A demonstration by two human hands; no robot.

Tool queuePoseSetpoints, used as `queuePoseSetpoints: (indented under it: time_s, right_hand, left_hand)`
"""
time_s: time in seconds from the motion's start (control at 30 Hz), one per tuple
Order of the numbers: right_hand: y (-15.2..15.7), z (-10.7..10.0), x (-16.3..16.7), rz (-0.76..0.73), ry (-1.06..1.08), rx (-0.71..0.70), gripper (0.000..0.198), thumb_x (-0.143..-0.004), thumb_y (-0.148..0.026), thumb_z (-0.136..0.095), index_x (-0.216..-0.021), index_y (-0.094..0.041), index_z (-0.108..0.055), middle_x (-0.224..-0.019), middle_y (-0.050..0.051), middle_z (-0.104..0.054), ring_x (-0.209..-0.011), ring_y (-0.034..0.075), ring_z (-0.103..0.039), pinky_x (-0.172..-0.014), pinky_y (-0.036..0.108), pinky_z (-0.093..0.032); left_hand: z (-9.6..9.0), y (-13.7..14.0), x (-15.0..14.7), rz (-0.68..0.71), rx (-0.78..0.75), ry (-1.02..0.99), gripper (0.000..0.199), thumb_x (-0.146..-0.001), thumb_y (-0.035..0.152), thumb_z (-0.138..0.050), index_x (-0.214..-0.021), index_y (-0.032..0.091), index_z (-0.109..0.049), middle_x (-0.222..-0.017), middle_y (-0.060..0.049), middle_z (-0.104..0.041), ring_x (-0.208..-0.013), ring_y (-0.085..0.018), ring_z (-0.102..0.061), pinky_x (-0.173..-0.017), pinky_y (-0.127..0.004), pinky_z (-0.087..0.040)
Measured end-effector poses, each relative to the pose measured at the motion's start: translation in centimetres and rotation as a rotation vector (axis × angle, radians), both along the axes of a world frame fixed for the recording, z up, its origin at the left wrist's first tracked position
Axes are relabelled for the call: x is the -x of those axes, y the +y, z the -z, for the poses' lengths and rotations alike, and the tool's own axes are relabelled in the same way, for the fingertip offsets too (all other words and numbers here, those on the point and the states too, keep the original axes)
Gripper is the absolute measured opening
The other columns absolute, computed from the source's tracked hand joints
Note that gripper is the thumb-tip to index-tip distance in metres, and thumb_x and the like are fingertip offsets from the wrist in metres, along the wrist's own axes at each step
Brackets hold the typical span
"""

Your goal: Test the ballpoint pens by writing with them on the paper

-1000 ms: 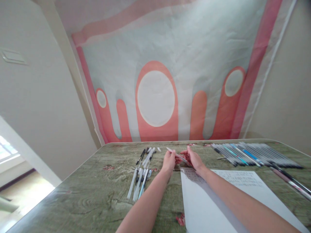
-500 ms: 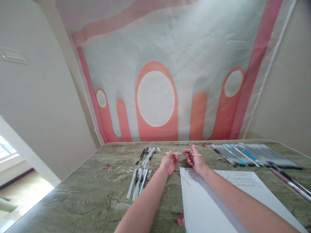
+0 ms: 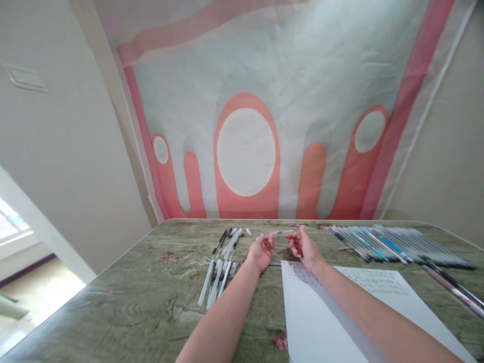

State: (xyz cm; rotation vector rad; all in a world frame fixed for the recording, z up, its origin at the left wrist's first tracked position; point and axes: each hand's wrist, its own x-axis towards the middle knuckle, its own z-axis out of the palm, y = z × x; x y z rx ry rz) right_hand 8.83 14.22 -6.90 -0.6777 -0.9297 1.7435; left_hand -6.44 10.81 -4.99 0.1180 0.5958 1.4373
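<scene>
A thin, pale pen with a dark section in its middle sits in the fingers of my left hand, which are closed around one end. Its other end points right, above the fingertips of my right hand. That hand has loosely curled, parted fingers, with no object visible in them. Below my right wrist lies a white sheet of paper with rows of writing along its top. A loose group of pale pen parts lies to the left of my left forearm.
Several black and clear pen pieces lie left of my hands, with a small white cap nearby. A long row of pens spreads across the right side of the wooden table. Thicker pens lie at the right edge.
My right hand has come off the pen, which both hands held before. The pen's right end now tilts up and away. The view has shifted slightly.
</scene>
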Motion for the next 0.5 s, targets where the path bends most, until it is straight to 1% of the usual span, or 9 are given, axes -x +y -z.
queuePoseSetpoints:
  time_s: [0.2,0.37,0.43,0.47,0.5]
  right_hand:
    - [-0.11,0.07,0.22,0.001,-0.048,-0.027,0.049,-0.078,-0.06,-0.038,-0.072,-0.015,-0.056,-0.05,-0.002,-0.049,-0.032,0.004,-0.034,-0.028,0.016,-0.017]
    - [0.07,0.39,0.24,0.022,-0.11,-0.045,0.05,-0.077,-0.062,-0.038,-0.073,-0.015,-0.056,-0.051,-0.002,-0.048,-0.033,0.005,-0.034,-0.029,0.017,-0.018]
    - [0.27,0.51,0.31,0.06,-0.182,-0.081,0.046,-0.076,-0.059,-0.043,-0.075,-0.015,-0.056,-0.053,-0.003,-0.048,-0.035,0.005,-0.035,-0.03,0.017,-0.019]
    - [0.44,0.55,0.41,0.089,-0.245,-0.121,0.042,-0.075,-0.057,-0.046,-0.076,-0.016,-0.056,-0.054,-0.003,-0.048,-0.036,0.005,-0.036,-0.03,0.017,-0.02]
    - [0.66,0.55,0.56,0.115,-0.34,-0.192,0.04,-0.075,-0.054,-0.047,-0.077,-0.016,-0.056,-0.054,-0.003,-0.048,-0.037,0.005,-0.037,-0.031,0.017,-0.021]
  left_hand:
    - [0.15,0.0,0.02,-0.007,0.006,-0.015,0.021,-0.086,0.018,-0.043,-0.077,0.005,-0.057,-0.068,-0.008,-0.064,-0.057,-0.008,-0.061,-0.055,-0.016,-0.05]
    - [0.28,-0.14,-0.07,0.015,0.009,-0.023,0.019,-0.086,0.02,-0.045,-0.075,0.008,-0.056,-0.074,-0.009,-0.065,-0.06,-0.009,-0.062,-0.055,-0.017,-0.05]
    - [0.4,-0.21,-0.14,0.03,0.025,-0.021,0.02,-0.086,0.022,-0.046,-0.074,0.009,-0.055,-0.071,-0.007,-0.065,-0.058,-0.009,-0.061,-0.053,-0.017,-0.049]
    - [0.46,-0.24,-0.16,0.039,0.029,-0.019,0.021,-0.085,0.024,-0.046,-0.074,0.009,-0.055,-0.067,-0.006,-0.063,-0.056,-0.008,-0.061,-0.051,-0.016,-0.049]
    - [0.53,-0.27,-0.17,0.05,0.027,-0.017,0.021,-0.085,0.025,-0.047,-0.073,0.009,-0.055,-0.063,-0.004,-0.062,-0.054,-0.008,-0.06,-0.049,-0.015,-0.047]
